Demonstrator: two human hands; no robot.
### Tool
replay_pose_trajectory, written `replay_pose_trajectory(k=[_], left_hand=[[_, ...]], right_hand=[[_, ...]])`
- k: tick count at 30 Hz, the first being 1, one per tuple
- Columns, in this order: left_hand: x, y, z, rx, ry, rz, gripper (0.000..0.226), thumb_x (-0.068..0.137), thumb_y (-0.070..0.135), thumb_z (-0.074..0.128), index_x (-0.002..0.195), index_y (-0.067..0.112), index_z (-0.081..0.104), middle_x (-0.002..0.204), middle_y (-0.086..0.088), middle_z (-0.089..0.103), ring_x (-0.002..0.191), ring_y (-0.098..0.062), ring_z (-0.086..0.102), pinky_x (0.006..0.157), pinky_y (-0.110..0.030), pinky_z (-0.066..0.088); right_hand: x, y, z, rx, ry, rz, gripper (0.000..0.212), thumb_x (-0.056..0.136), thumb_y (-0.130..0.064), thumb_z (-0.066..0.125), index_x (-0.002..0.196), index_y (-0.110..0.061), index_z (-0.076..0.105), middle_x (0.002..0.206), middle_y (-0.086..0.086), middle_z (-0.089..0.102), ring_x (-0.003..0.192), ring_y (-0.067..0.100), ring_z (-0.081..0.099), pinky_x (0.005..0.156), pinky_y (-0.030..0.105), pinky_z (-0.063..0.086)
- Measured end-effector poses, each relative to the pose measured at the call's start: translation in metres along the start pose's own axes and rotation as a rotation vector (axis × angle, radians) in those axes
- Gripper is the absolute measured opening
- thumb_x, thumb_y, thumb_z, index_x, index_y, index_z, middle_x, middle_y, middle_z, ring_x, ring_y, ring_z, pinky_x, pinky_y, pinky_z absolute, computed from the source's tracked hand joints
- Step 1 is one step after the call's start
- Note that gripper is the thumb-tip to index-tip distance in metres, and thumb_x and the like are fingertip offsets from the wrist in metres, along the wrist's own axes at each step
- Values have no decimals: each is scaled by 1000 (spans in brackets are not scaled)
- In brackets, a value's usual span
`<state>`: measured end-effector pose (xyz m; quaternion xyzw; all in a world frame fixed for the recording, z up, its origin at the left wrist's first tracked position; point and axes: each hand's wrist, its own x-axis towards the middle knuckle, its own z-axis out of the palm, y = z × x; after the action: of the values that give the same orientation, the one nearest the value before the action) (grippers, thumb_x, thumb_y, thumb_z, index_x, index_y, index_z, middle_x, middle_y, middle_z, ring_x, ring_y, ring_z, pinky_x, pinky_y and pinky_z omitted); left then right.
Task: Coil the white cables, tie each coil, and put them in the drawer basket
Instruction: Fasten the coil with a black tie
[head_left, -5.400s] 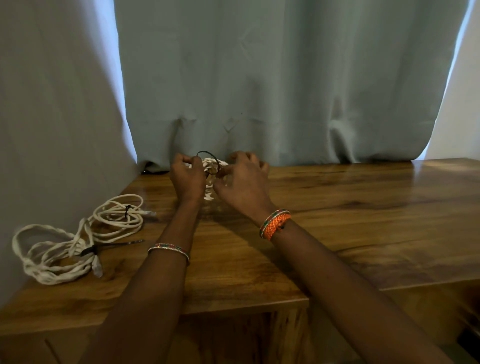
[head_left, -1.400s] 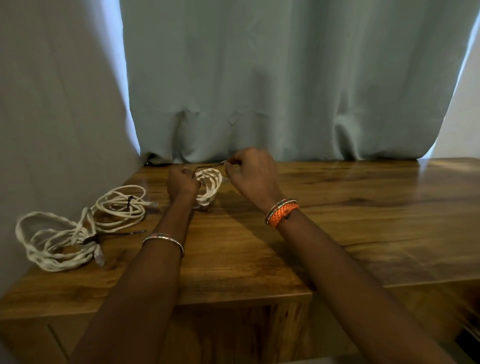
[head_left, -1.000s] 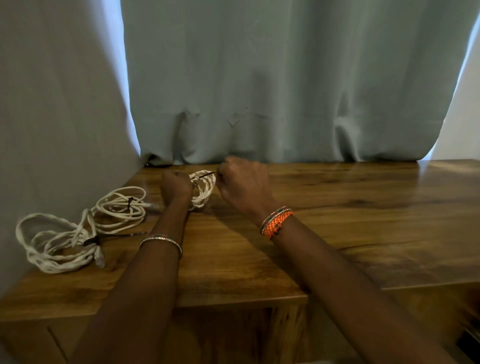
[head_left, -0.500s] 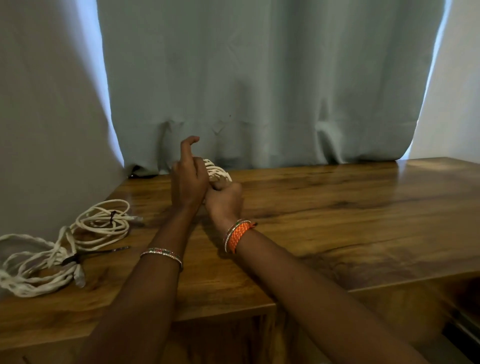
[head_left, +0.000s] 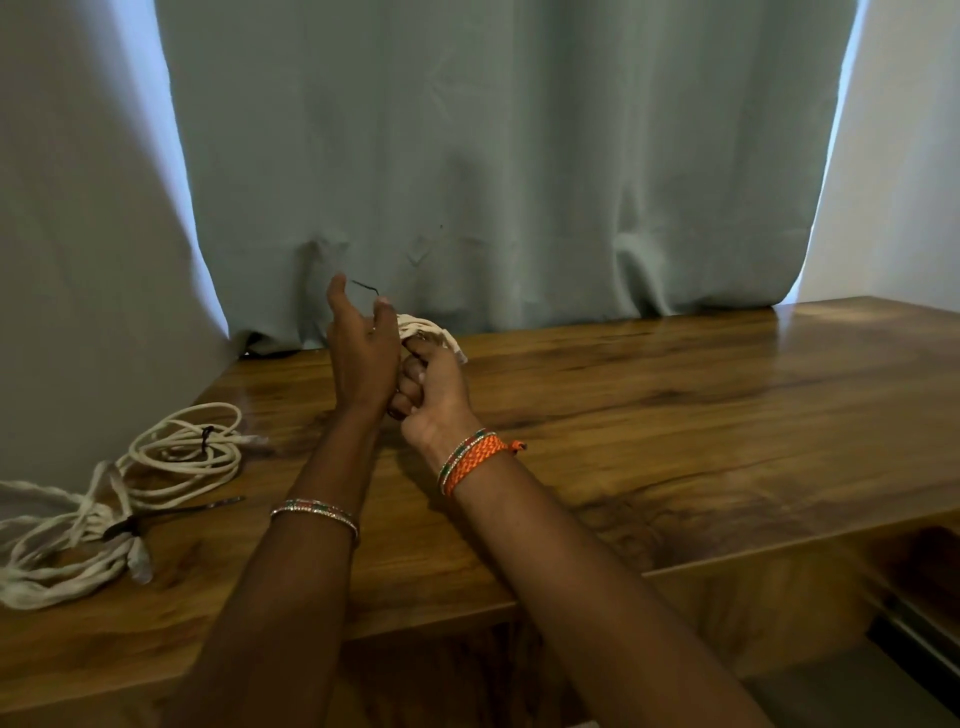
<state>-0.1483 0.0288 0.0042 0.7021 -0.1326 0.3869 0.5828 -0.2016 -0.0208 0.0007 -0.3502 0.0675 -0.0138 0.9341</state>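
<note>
My right hand (head_left: 435, 396) grips a small coil of white cable (head_left: 432, 331) in its curled fingers, lifted above the wooden table (head_left: 675, 415). Right beside it, my left hand (head_left: 362, 354) is raised with thumb and fingers pointing up. A thin black tie (head_left: 365, 287) sticks up from the coil between the thumb tip and a fingertip, and touches that fingertip. Most of the coil is hidden behind both hands. No drawer basket is in sight.
Two more white cable coils lie at the table's left end, a round one (head_left: 187, 451) and a larger loose one (head_left: 57, 551), each bound with a black tie. A grey curtain (head_left: 493, 156) hangs behind the table. A dark gap (head_left: 919, 587) shows under the right front edge.
The coil was lifted off the table. My right hand moved from pulling the tie to gripping the coil from below, and my left hand let go of the coil and spread upward by the tie's end.
</note>
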Motion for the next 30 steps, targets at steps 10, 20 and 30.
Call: replay_pose_trajectory(k=[10,20,30], left_hand=[[4,-17,-4,-35,-86,22,19,95,25,51,82,13,59,67,5,59,59,-1,55,58,-18,42],[6,-31,-11,1,-120,-30,29,96,23,49,89,4,69,70,-3,64,62,-5,55,58,-21,43],[-5,-20,-7,-171,-318,-170,21,95,28,51,87,12,63,49,2,41,39,-7,36,40,-18,29]], right_hand=[[0,-6,-3,-239,-155,6,36,98,-9,31,63,-16,38,38,-7,35,25,3,25,29,12,18],[-56,-65,-11,-1162,-264,-273,14,98,-5,42,87,-10,50,65,7,60,49,12,58,48,23,49],[-19,-109,17,-2051,-296,-1356,19,84,-3,59,86,-18,71,88,-1,68,91,17,61,91,30,37]])
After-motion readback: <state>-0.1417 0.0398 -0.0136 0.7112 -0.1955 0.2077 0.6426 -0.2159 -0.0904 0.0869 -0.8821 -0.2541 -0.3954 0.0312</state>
